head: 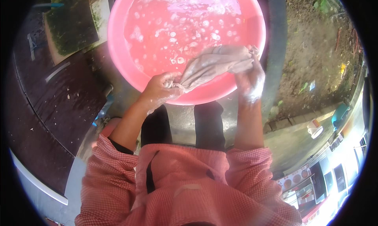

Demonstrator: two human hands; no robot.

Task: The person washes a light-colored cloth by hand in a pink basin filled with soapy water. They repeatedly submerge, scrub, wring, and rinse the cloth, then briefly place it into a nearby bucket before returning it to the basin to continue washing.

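A wet, greyish cloth (217, 60) is stretched at a slant between my two hands, over the near side of a large pink plastic basin (116, 46). Bunched fabric at its lower left end is pinched in my left hand (164, 88). My right hand (250, 77) grips the upper right end, with lather on the wrist. Soapy water (180, 34) with patches of foam and bubbles lies in the basin. Whether the cloth is a garment or a towel I cannot tell.
Dark brown boards (59, 105) lie at the left, near a mossy slab (71, 28). A soil bed (316, 57) edged with bricks (289, 119) runs along the right. A white bucket (315, 129) and a teal container (340, 115) stand farther off at the lower right.
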